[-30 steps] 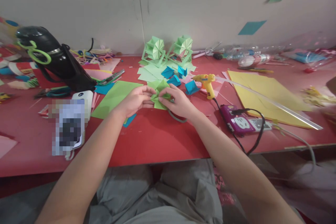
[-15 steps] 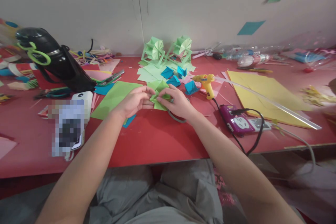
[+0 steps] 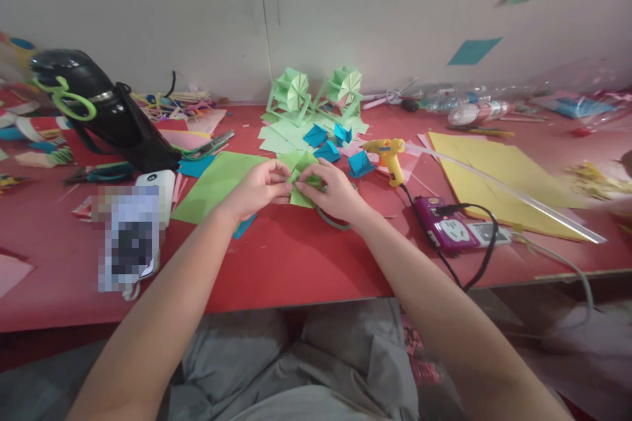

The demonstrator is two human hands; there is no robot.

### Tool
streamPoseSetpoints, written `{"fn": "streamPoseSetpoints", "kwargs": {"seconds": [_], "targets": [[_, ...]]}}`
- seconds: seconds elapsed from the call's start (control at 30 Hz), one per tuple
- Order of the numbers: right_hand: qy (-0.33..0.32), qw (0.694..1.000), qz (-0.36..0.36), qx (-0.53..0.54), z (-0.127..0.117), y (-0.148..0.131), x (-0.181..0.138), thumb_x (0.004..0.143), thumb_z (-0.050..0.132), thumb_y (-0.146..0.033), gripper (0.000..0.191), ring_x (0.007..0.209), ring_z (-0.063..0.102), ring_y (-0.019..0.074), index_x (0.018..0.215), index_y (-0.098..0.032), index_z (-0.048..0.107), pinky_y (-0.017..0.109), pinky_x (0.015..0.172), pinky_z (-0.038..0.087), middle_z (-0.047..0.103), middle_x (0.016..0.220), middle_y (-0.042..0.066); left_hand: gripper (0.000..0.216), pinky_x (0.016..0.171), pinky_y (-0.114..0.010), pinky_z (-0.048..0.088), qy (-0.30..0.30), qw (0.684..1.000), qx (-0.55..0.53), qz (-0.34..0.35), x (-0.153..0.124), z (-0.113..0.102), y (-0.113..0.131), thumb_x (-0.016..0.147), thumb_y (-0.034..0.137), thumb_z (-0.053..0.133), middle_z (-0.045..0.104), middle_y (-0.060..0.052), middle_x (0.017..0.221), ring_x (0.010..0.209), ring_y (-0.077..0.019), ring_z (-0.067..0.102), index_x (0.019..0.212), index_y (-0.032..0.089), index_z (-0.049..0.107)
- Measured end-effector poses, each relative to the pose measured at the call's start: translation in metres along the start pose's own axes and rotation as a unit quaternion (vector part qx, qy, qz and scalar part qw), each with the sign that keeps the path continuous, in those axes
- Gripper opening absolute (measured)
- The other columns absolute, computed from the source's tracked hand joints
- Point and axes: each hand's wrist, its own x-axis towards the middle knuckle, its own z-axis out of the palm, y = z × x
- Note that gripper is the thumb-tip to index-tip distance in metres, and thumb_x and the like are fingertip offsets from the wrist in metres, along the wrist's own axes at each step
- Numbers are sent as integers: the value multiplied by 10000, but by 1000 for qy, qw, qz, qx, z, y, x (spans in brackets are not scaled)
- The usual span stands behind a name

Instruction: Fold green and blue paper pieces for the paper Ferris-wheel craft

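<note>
Between my hands is a folded piece of green paper [image 3: 299, 195], its creased flaps partly covered by my fingers. My left hand [image 3: 264, 189] pinches its left side, with thumb and fingertips closed. From the other side my right hand [image 3: 336, 192] grips it, fingers curled around the edge. A flat sheet of green paper [image 3: 213, 189] lies left of my left hand. Just beyond my hands sit several small folded blue paper pieces [image 3: 326, 152]. Two pale green folded paper models [image 3: 292, 91] stand behind them on pale green sheets [image 3: 284, 136].
A yellow glue gun [image 3: 390, 159] lies right of the blue pieces, corded toward a purple power strip [image 3: 451, 229]. Yellow sheets [image 3: 498, 177] carry a clear ruler [image 3: 533, 197]. At left are a black bottle [image 3: 99, 105], a phone [image 3: 132, 237] and scissors [image 3: 210, 145].
The fingers of my left hand have drawn in closer on the green paper, nearer to my right fingertips. Otherwise the table's things stay where they were.
</note>
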Motion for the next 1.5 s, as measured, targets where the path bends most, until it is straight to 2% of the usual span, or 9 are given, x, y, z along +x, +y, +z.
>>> {"fn": "streamPoseSetpoints", "kwargs": {"seconds": [0.4, 0.57, 0.7, 0.83, 1.0, 1.1, 1.23, 1.4, 1.5], "targets": [[35, 998, 38, 21, -3, 7, 2, 864, 684, -384, 207, 748, 539, 149, 905, -192, 619, 289, 691, 449, 601, 877, 34, 233, 662, -291, 542, 30, 997, 65, 33, 2, -1, -1, 727, 163, 679, 567, 35, 710, 653, -119, 571, 857, 201, 489], [-42, 996, 49, -64, -10, 8, 0, 774, 788, -380, 262, 698, 517, 133, 788, -174, 626, 281, 648, 408, 539, 848, 21, 182, 592, -251, 423, 67, 975, 179, 110, 2, -5, -6, 763, 124, 613, 574, 18, 696, 622, -131, 557, 874, 214, 502], [-97, 985, 55, -131, -13, 5, -1, 783, 776, -298, 166, 726, 528, 144, 813, -186, 657, 271, 626, 368, 557, 873, 30, 176, 680, -273, 440, 65, 949, 246, 185, -2, -1, -5, 788, 107, 578, 620, -14, 809, 793, -176, 633, 910, 223, 527], [-107, 985, 42, -126, -11, 4, -2, 798, 755, -294, 137, 750, 537, 155, 776, -191, 668, 272, 632, 370, 581, 860, 35, 197, 718, -284, 436, 62, 928, 301, 208, -6, 3, -2, 795, 92, 550, 643, -22, 861, 865, -192, 647, 937, 228, 536], [-97, 986, 51, -125, -11, 0, -2, 804, 738, -319, 262, 702, 484, 149, 638, -177, 594, 279, 615, 361, 510, 763, 24, 193, 726, -278, 436, 69, 923, 312, 216, -6, 3, -1, 791, 96, 545, 631, -20, 861, 874, -191, 638, 932, 226, 532], [-71, 994, 54, -68, -10, -2, -1, 809, 728, -313, 247, 710, 485, 146, 662, -174, 586, 283, 627, 410, 499, 784, 26, 182, 711, -265, 436, 87, 932, 281, 211, -4, 0, 0, 779, 97, 548, 614, -17, 871, 855, -177, 625, 913, 218, 521], [-2, 996, 61, 68, -6, -2, 0, 815, 705, -309, 162, 787, 569, 161, 853, -192, 601, 300, 667, 510, 565, 880, 35, 175, 591, -249, 376, 123, 958, 206, 156, -2, -2, 3, 749, 109, 595, 595, 10, 790, 658, -132, 549, 869, 213, 522], [52, 964, 103, 240, -2, 0, 1, 774, 751, -375, 557, 826, 652, 164, 1243, -277, 466, 326, 697, 583, 611, 1069, 43, 206, 570, -246, 373, 154, 977, 108, 99, 0, -4, 4, 719, 136, 662, 601, 22, 732, 577, -110, 500, 863, 215, 537], [57, 937, 160, 305, -3, -1, 2, 750, 769, -444, 626, 843, 680, 192, 1268, -290, 452, 352, 701, 612, 638, 987, 27, 222, 675, -266, 466, 148, 983, 55, 97, 1, -4, 2, 709, 161, 685, 632, 0, 812, 705, -139, 597, 873, 205, 542]]}}
